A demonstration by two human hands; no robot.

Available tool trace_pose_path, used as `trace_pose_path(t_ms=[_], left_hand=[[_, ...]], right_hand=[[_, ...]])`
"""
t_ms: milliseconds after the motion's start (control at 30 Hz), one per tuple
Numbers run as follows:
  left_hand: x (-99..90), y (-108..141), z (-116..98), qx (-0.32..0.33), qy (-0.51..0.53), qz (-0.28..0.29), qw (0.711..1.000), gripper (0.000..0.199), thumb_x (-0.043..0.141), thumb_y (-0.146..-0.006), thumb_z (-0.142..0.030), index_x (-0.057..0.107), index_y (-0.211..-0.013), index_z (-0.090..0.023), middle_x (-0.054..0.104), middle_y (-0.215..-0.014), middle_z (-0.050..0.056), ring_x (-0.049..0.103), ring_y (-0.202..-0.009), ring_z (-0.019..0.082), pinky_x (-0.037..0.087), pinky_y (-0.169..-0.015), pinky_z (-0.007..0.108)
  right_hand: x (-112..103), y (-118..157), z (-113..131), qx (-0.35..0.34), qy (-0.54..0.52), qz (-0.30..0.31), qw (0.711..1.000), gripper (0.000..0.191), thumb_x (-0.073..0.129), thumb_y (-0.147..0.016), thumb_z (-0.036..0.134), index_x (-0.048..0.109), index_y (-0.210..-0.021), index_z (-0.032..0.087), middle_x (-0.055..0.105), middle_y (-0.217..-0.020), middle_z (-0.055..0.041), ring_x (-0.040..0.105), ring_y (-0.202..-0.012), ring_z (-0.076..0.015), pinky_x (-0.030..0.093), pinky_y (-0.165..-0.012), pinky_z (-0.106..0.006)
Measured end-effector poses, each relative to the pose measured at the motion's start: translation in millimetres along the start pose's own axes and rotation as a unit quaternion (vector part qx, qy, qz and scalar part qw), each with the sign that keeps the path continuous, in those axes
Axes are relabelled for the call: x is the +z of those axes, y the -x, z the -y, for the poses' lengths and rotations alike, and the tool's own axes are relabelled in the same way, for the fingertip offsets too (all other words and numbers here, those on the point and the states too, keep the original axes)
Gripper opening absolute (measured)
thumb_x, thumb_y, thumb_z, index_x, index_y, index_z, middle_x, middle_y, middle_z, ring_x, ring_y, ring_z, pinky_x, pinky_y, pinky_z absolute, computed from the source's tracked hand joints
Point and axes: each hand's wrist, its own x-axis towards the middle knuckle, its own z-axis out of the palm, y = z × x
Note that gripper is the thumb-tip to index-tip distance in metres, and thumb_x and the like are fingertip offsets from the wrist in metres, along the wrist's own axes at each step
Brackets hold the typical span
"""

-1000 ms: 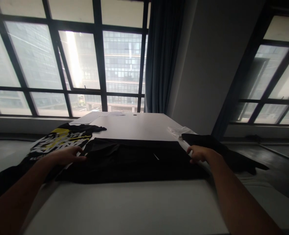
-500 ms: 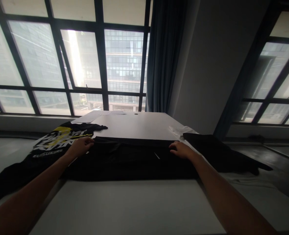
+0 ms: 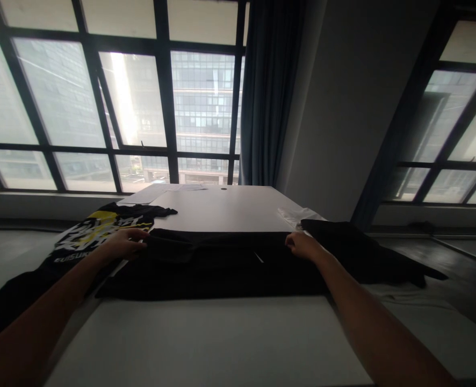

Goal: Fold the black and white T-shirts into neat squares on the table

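A black garment (image 3: 222, 269) lies spread across the white table (image 3: 217, 338) in front of me, folded into a wide band with a thin white mark right of its middle. At its far left corner my left hand (image 3: 125, 243) pinches the cloth between fingers and thumb. My right hand (image 3: 303, 246) has its fingers curled onto the far right edge of the same garment. Left of it lies a black T-shirt (image 3: 74, 258) with a yellow and white print, partly behind my left forearm.
Another dark garment (image 3: 362, 252) lies on the right, beside a clear plastic bag (image 3: 294, 216). White papers (image 3: 145, 194) rest at the table's far left. Beyond stand windows (image 3: 203, 102), a dark blue curtain (image 3: 268, 102) and a wall column (image 3: 334, 118).
My left hand has shifted left and slightly down, and the garment's left part shows a changed fold. My right hand has moved slightly right, its fingers more curled.
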Motion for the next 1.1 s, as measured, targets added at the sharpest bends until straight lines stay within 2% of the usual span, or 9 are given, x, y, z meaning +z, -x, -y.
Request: trace_pose_path(t_ms=[100, 167, 267, 433, 600, 800, 867, 1000, 1100], left_hand=[[8.0, -4, 2, 0.104, -0.189, -0.043, 0.975, 0.039, 0.068, -0.065, -0.055, 0.075, -0.084, -0.022, 0.075, -0.092, 0.009, 0.069, -0.091, 0.032, 0.055, -0.079, 0.041], [18.5, -4, -1, 0.207, -0.229, -0.071, 0.949, 0.042, 0.056, -0.077, -0.058, 0.075, -0.089, -0.023, 0.074, -0.107, 0.009, 0.065, -0.105, 0.032, 0.050, -0.095, 0.043], [35.2, -1, -6, 0.292, -0.238, -0.016, 0.926, 0.050, 0.047, -0.084, -0.058, 0.071, -0.109, -0.022, 0.069, -0.123, 0.008, 0.060, -0.117, 0.029, 0.042, -0.107, 0.042], [40.1, 0, 10, 0.195, -0.293, 0.186, 0.917, 0.082, 0.063, -0.068, -0.066, 0.056, -0.137, -0.021, 0.052, -0.147, 0.011, 0.049, -0.133, 0.033, 0.034, -0.114, 0.042], [33.5, -12, 33, 0.146, -0.329, 0.232, 0.904, 0.103, 0.075, -0.057, -0.057, 0.039, -0.149, -0.028, 0.027, -0.160, 0.010, 0.024, -0.146, 0.037, 0.021, -0.118, 0.052], [50.3, -59, -6, 0.137, -0.378, 0.326, 0.855, 0.117, 0.083, -0.045, -0.047, 0.036, -0.150, -0.028, 0.016, -0.161, 0.016, 0.018, -0.146, 0.042, 0.023, -0.113, 0.060], [57.3, -71, -30, 0.138, -0.417, 0.290, 0.850, 0.112, 0.082, -0.046, -0.044, 0.039, -0.149, -0.029, 0.016, -0.161, 0.016, 0.016, -0.147, 0.042, 0.018, -0.113, 0.063], [77.2, -71, -68, 0.217, -0.506, 0.142, 0.823, 0.087, 0.075, -0.062, -0.029, 0.046, -0.145, -0.028, 0.027, -0.159, 0.016, 0.020, -0.147, 0.039, 0.004, -0.112, 0.068], [105.3, -54, -68, 0.232, -0.507, 0.112, 0.822, 0.067, 0.062, -0.079, -0.028, 0.047, -0.144, -0.028, 0.042, -0.152, 0.016, 0.042, -0.136, 0.041, 0.021, -0.109, 0.067]], right_hand=[[-2, 2, 1, -0.015, 0.002, 0.001, 1.000, 0.018, 0.061, -0.079, 0.020, 0.075, -0.091, 0.021, 0.073, -0.103, -0.0065, 0.067, -0.094, -0.0219, 0.047, -0.079, -0.028], [-3, 3, 3, -0.018, -0.011, -0.032, 0.999, 0.020, 0.060, -0.083, 0.029, 0.075, -0.094, 0.021, 0.072, -0.105, -0.0072, 0.066, -0.095, -0.0226, 0.047, -0.083, -0.030], [2, 1, 5, -0.032, -0.041, -0.049, 0.997, 0.030, 0.057, -0.087, 0.039, 0.074, -0.104, 0.020, 0.070, -0.114, -0.0095, 0.065, -0.104, -0.0241, 0.047, -0.091, -0.032], [16, -2, 4, -0.073, -0.094, 0.007, 0.993, 0.042, 0.062, -0.085, 0.035, 0.066, -0.124, 0.020, 0.061, -0.134, -0.0105, 0.057, -0.122, -0.0252, 0.041, -0.107, -0.035], [12, -1, -1, -0.086, -0.149, 0.080, 0.982, 0.055, 0.069, -0.079, 0.039, 0.063, -0.129, 0.019, 0.056, -0.141, -0.0118, 0.053, -0.128, -0.0264, 0.039, -0.110, -0.034], [0, 3, -12, 0.003, -0.118, 0.117, 0.986, 0.068, 0.073, -0.073, 0.051, 0.062, -0.131, 0.017, 0.058, -0.137, -0.0152, 0.056, -0.124, -0.0308, 0.044, -0.105, -0.040], [-2, 4, -16, 0.027, -0.104, 0.123, 0.987, 0.071, 0.073, -0.072, 0.054, 0.061, -0.131, 0.015, 0.058, -0.136, -0.0169, 0.056, -0.123, -0.0321, 0.044, -0.105, -0.041], [-1, 4, -23, 0.067, -0.083, 0.122, 0.987, 0.070, 0.072, -0.070, 0.060, 0.065, -0.126, 0.018, 0.062, -0.132, -0.0154, 0.060, -0.119, -0.0325, 0.047, -0.100, -0.042], [2, 3, -27, 0.071, -0.069, 0.106, 0.989, 0.064, 0.073, -0.067, 0.063, 0.071, -0.114, 0.018, 0.068, -0.121, -0.0142, 0.066, -0.109, -0.0315, 0.051, -0.091, -0.040]])
